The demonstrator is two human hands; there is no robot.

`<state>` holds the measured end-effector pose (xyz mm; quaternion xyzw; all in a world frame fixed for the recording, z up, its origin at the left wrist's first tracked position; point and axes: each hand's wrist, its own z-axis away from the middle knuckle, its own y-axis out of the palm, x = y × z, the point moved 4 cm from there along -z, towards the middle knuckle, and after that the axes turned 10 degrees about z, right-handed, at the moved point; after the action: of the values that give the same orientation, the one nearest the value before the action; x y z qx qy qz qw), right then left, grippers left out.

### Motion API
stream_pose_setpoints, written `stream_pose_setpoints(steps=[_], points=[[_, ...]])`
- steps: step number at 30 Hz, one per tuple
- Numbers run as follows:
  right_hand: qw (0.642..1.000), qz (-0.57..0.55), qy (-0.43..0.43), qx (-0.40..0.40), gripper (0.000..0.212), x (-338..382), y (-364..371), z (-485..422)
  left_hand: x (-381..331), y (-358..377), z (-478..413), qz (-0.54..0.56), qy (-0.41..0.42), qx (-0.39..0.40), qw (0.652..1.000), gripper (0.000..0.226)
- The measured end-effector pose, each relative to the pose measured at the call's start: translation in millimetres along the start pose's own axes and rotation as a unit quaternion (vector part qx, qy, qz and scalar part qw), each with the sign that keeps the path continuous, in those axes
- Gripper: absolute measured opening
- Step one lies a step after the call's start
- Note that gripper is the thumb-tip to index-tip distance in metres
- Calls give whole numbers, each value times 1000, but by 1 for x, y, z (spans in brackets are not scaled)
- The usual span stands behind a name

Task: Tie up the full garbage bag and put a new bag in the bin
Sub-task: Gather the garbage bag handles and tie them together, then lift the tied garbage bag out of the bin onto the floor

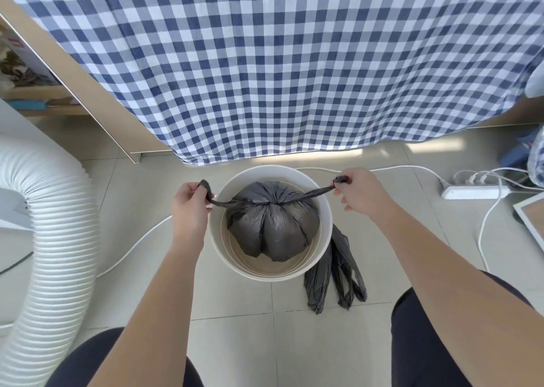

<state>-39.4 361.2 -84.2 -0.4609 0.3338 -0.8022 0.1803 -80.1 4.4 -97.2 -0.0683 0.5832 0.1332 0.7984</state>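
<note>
A round white bin (323,224) stands on the tiled floor in front of me. Inside it sits a full dark grey garbage bag (273,227), gathered at the top into a knot near its middle. Two twisted handle strips run out from the knot to either side. My left hand (188,207) is closed on the left strip beyond the bin's left rim. My right hand (360,192) pinches the right strip above the bin's right rim. Both strips are stretched taut. A flat, unused dark grey bag (332,280) lies on the floor against the bin's right side.
A blue and white checked cloth (279,62) hangs just behind the bin. A wide white ribbed hose (56,239) curves down the left. A white cable (138,239) crosses the floor, and a power strip (471,192) with plugs lies at the right. My knees are below.
</note>
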Motion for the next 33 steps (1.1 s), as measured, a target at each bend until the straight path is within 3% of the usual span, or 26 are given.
stream_pose_setpoints(steps=[3, 7, 10, 13, 17, 23, 26, 28, 33], points=[[997, 22, -53, -45, 23, 20, 8, 12, 0, 2, 4, -104, 74, -5, 992, 12], [961, 187, -174, -104, 41, 57, 29, 44, 15, 10, 11, -142, 91, -2, 986, 14], [938, 247, -243, -15, 58, 74, 69, 58, 31, 12, 18, -173, 72, 3, 982, 28], [919, 306, -242, 66, 72, 65, 117, 57, 46, 14, 19, -213, 47, 19, 976, 24], [899, 379, -209, 65, 67, 40, 151, 46, 50, 15, 17, -209, 35, 32, 977, 22], [927, 313, -207, 21, 16, 32, 147, 30, 53, 14, 19, -120, -6, 31, 992, 24], [938, 279, -206, 0, 15, 38, 128, 20, 49, 18, 23, -75, -3, 29, 997, 25], [951, 239, -198, -9, 17, 45, 112, 16, 48, 19, 20, -118, 7, 27, 993, 26], [977, 93, -187, -34, 15, 67, 55, 18, 44, 25, 17, -222, 36, 50, 973, 51]])
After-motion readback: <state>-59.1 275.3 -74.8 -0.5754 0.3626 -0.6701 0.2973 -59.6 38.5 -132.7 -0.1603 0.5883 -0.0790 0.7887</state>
